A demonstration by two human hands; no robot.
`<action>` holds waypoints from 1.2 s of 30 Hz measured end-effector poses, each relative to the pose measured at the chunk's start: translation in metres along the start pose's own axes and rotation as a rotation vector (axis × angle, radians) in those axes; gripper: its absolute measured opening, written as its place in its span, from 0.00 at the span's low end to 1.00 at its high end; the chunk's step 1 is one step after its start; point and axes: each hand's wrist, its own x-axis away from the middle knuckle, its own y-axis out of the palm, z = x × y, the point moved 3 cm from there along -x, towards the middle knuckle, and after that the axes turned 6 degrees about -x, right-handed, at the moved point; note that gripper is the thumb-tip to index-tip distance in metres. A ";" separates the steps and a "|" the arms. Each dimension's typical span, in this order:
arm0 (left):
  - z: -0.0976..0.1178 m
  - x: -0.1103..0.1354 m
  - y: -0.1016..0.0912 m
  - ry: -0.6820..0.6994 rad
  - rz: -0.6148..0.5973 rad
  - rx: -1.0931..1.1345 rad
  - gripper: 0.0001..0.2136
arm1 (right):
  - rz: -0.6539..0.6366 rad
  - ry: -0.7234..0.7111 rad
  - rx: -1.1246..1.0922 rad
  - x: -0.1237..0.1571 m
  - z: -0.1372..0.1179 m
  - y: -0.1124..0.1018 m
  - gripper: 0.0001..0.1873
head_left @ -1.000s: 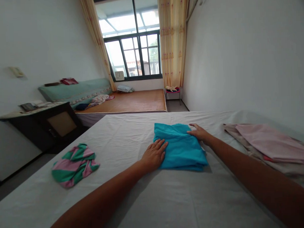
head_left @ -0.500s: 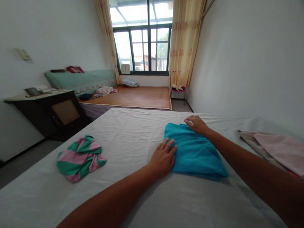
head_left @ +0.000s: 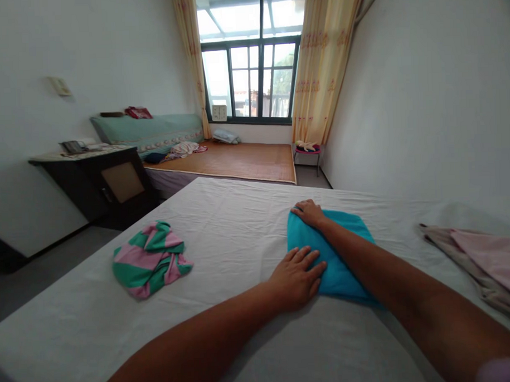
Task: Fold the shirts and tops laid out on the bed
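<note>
A folded blue cloth garment [head_left: 341, 260] lies flat on the white-sheeted surface [head_left: 239, 225] in front of me. My left hand [head_left: 300, 276] rests palm down over its near left edge, fingers spread. At the far left corner of the garment, my right hand [head_left: 309, 212] lies on top with its fingers stretched out, and my right forearm crosses over the cloth and hides part of it. To the left sits a crumpled green and pink striped garment [head_left: 151, 258], apart from both hands.
Folded pink and beige clothes [head_left: 487, 261] lie at the right. Beyond the sheet's far edge stands a bed with a brown mat [head_left: 241, 161]. A dark cabinet [head_left: 121, 184] is at the left, and a small stool [head_left: 307, 149] stands below the curtain.
My right hand has moved left along the garment's far edge and now lies flatter on it. My left hand reaches further over the cloth. The whole view has shifted slightly.
</note>
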 end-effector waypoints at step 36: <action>-0.102 -0.084 0.030 -0.386 -0.213 0.007 0.25 | 0.057 -0.085 -0.069 0.186 0.097 -0.046 0.28</action>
